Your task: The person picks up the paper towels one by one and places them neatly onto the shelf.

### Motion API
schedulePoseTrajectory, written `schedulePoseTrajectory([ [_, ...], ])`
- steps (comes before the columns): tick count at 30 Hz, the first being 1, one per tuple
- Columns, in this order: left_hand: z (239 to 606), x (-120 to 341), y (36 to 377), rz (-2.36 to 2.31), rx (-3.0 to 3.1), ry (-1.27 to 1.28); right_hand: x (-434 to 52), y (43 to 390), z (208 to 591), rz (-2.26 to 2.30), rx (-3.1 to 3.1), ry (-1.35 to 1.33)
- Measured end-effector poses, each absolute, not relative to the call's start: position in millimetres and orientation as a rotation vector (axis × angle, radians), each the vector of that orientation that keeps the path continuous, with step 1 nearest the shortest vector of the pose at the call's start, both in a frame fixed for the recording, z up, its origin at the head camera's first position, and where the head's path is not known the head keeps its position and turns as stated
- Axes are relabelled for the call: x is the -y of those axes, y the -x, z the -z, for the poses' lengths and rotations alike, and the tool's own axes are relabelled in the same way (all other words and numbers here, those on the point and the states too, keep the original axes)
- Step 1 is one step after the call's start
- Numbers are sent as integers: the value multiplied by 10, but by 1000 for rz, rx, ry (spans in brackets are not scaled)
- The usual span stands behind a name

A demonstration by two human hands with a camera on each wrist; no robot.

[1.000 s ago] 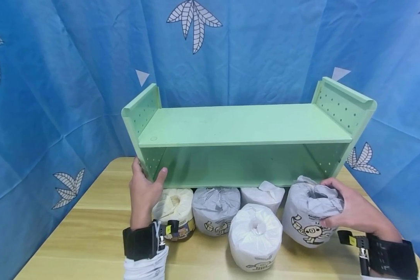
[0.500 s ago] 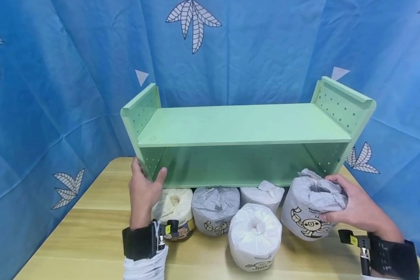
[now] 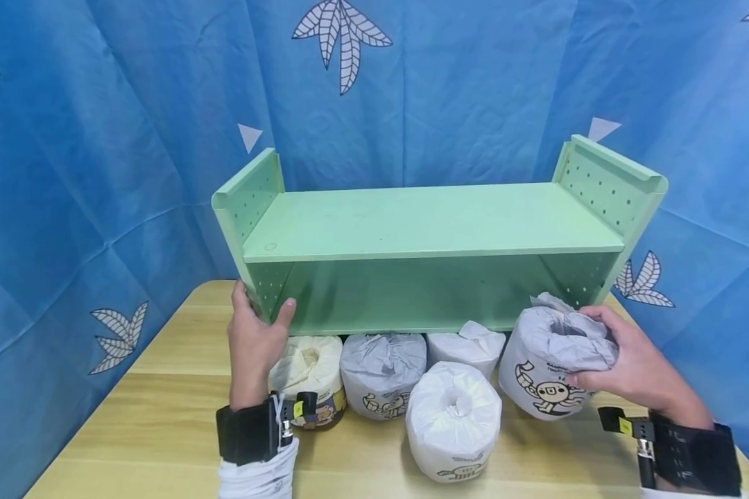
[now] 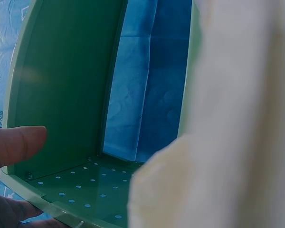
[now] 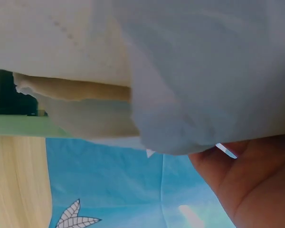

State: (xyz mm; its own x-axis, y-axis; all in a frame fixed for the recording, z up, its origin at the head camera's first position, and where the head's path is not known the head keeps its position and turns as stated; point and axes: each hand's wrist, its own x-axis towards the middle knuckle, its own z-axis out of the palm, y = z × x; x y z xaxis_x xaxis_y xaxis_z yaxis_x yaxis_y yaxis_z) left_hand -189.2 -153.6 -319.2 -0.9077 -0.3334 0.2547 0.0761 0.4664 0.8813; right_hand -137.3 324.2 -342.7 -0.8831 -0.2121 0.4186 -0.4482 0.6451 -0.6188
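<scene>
A light green two-tier shelf leans back on the table. My left hand grips its lower left side panel, thumb inside and fingers outside; the left wrist view shows the thumb by the green wall. On the right, my right hand holds a grey-wrapped toilet paper roll with a cartoon print, tilted at the shelf's lower front corner. Its pale wrapper fills much of the right wrist view. The fingers behind the roll are hidden.
Along the shelf's lower edge stand a cream roll, a grey roll and a white roll. Another white roll sits nearer on the wooden table. A blue curtain hangs behind.
My right hand has lifted the grey toilet paper roll a little off its earlier spot, up toward the shelf. My left hand keeps its grip on the shelf.
</scene>
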Motion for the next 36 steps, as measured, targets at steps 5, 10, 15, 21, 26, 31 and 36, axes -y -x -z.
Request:
schedulePoseTrajectory([
  [5, 3193, 1526, 1904, 1417, 2326, -207, -3228, 1380, 3447, -1086, 2528, -519],
  [10, 3188, 1521, 1905, 1426, 2327, -205, -3219, 1376, 3449, -1075, 2519, -496],
  [15, 3195, 1518, 1904, 1425, 2331, -209, -3204, 1375, 3454, -1069, 2496, -471],
  [21, 3202, 1514, 1903, 1431, 2329, -210, -3168, 1383, 3455, -1064, 2469, -459],
  [26, 3202, 1512, 1897, 1437, 2322, -211, -3168, 1389, 3442, -1041, 2472, -460],
  [31, 3198, 1518, 1892, 1428, 2327, -216, -3192, 1397, 3405, -1025, 2477, -454],
  [36, 3193, 1526, 1889, 1419, 2323, -218, -3204, 1403, 3368, -1030, 2474, -437],
])
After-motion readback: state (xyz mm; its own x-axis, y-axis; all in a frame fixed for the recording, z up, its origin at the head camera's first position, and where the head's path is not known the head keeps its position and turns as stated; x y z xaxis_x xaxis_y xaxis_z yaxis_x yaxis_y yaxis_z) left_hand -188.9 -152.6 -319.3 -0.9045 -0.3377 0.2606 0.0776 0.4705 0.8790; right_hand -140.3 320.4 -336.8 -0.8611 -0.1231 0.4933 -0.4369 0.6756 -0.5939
